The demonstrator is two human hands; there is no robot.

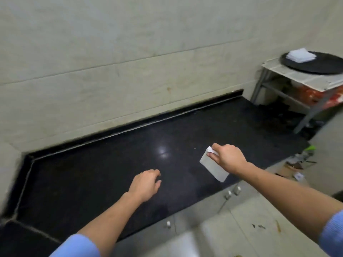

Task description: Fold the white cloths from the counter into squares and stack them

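Black polished stone makes the top of the desk (115,164), which runs along a pale tiled wall (111,52). A spot of light is reflected near the middle of the desk.

From the head camera both forearms reach forward, each with a blue sleeve (74,245) at the bottom of the picture. The right hand (227,157) is closed on a folded white cloth (213,167): the thumb and fingers pinch its upper end, and the rest of the cloth hangs down under the hand, tilted, near the front edge of the desk toward its right side. I cannot tell if the lower corner of the cloth touches the desk. The left hand (146,184) holds nothing; its fingers are loosely curled and it is over the desk near the front edge, apart from the right hand and from the cloth.

Past the right end of the desk stands a small metal rack (289,78) with a pale top. A round black tray (319,67) lies on this top, and a stack of folded white cloths (300,55) sits on the left part of the tray.

Under the front edge of the desk there are pale cabinet doors (194,216) with small handles.
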